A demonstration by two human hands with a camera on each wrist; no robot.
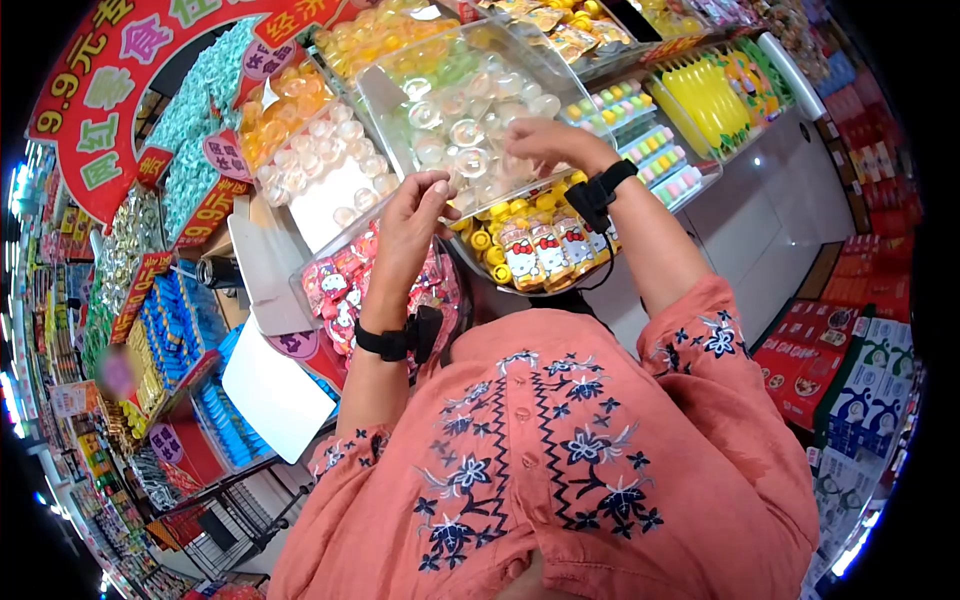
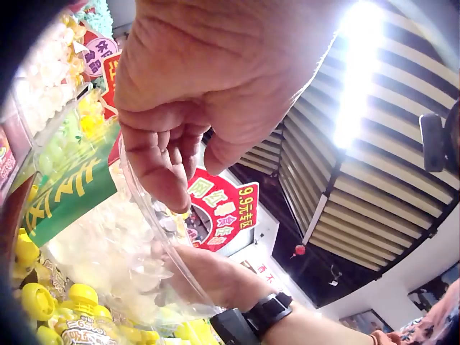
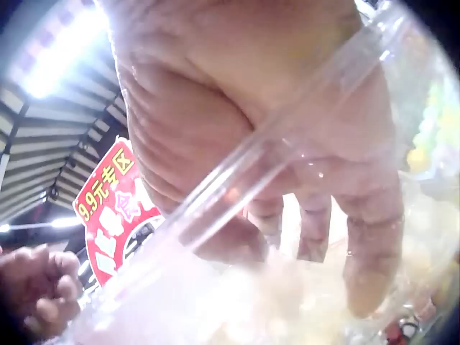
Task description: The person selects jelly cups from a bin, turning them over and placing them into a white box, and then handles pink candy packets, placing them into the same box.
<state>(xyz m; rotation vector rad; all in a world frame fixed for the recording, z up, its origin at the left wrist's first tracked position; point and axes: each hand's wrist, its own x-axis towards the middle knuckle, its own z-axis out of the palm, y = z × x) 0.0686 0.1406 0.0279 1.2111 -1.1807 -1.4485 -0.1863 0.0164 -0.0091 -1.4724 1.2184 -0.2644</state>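
Note:
A clear plastic bin (image 1: 375, 85) in front of the person holds pale, translucent jelly cups (image 1: 470, 160), with greenish ones toward its back. The right hand (image 1: 550, 145) reaches over the front wall into this bin. In the right wrist view its fingers (image 3: 370, 244) point down, spread apart, at the pale cups behind the clear wall. By the bin's front left corner is the left hand (image 1: 408, 215), fingers loosely bent. Nothing shows between its thumb and fingers (image 2: 162, 172) in the left wrist view. Each wrist wears a black strap (image 1: 385, 345) with a camera.
Yellow-capped Hello Kitty packs (image 1: 550, 250) sit below the bin, and pink packets (image 1: 340, 290) fill a box to the left. Orange jelly cups (image 1: 285, 110) lie farther left. Trays of small colourful sweets (image 1: 650, 150) and yellow packets (image 1: 700, 100) stand right. A green sign (image 2: 79, 190) fronts the bin.

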